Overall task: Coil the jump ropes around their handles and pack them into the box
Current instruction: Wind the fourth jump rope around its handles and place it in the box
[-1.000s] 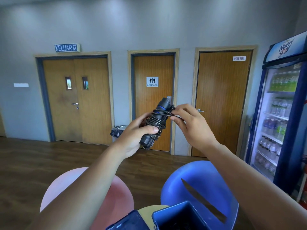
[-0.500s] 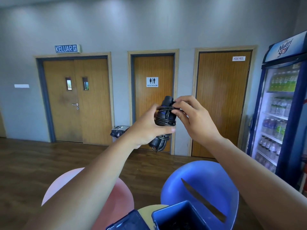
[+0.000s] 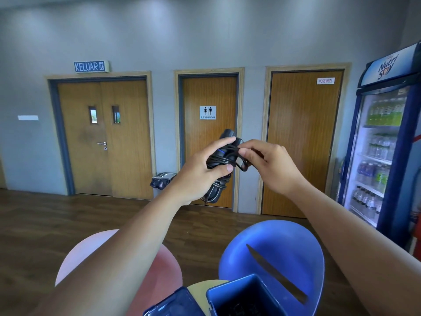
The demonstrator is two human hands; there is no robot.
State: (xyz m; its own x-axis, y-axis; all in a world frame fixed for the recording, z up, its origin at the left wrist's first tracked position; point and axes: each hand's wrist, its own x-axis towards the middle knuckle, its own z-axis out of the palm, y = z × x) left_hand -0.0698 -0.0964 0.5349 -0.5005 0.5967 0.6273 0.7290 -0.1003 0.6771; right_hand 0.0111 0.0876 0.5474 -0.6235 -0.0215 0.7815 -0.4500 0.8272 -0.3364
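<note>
- My left hand (image 3: 200, 169) is clamped around the jump rope handles (image 3: 222, 156), thumb across the coils on the near side and forefinger stretched over the top, so the bundle sits tilted in front of me at about chest height
- My right hand (image 3: 271, 167) is closed in a pinch on the last loose bit of the rope (image 3: 242, 164), thumb and fingertips together just beside the bundle, with a small loop standing off the handles between my two hands
- The handles look like hard plastic, dark with a blue ring near the upper end; I judge them light and rigid, a sure thing to grip anywhere along the middle
- The cord looks thin and smooth, and I expect it to be springy: the coils near the lower end already hang looser than those under my thumb, so I would keep my thumb pressed across the turns or they may slide and unwind
- The best hold seems to be where I have it, over the wrapped middle, trapping rope against handle; holding by a bare end would leave the coils free to slip off
- The loose end wants tucking under a tight turn, I think, and it will take a firm pull since the cord may kink back
- The box (image 3: 239, 297) stands open below me, at the bottom edge of view, in front of the blue chair (image 3: 284, 252), well under the bundle; what lies inside it I cannot make out
</note>
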